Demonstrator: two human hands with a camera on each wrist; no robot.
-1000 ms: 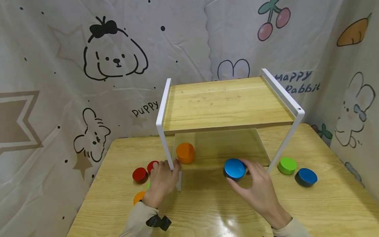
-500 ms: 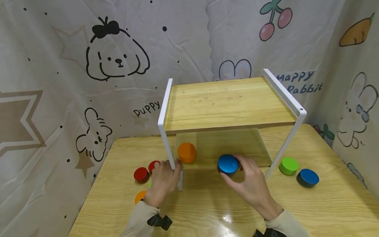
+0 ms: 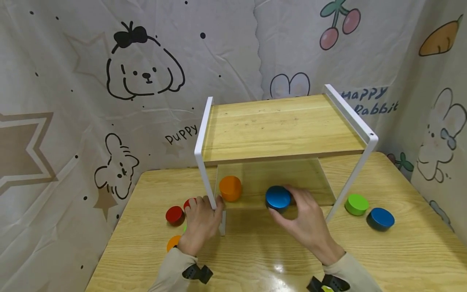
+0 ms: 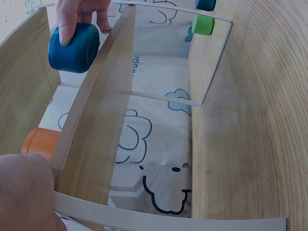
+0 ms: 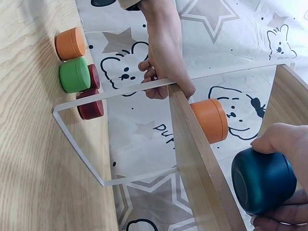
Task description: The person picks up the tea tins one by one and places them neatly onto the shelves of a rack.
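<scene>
My right hand grips a round blue tin between thumb and fingers, at the front of the lower board of a two-tier wooden shelf. In the right wrist view a gap shows between the blue tin and that board. An orange tin stands at the left end of the lower board. Beside it, my left hand holds the white frame of the shelf at its left side. Its curled fingers show in the right wrist view.
Left of the shelf are two red tins, a green tin and another orange tin. A green tin and a blue tin stand right of it on the wooden table. The upper board overhangs the lower one. Printed cloth hangs behind.
My right hand has carried the blue tin leftward and a little deeper, over the front of the lower board. My left hand keeps its hold on the frame.
</scene>
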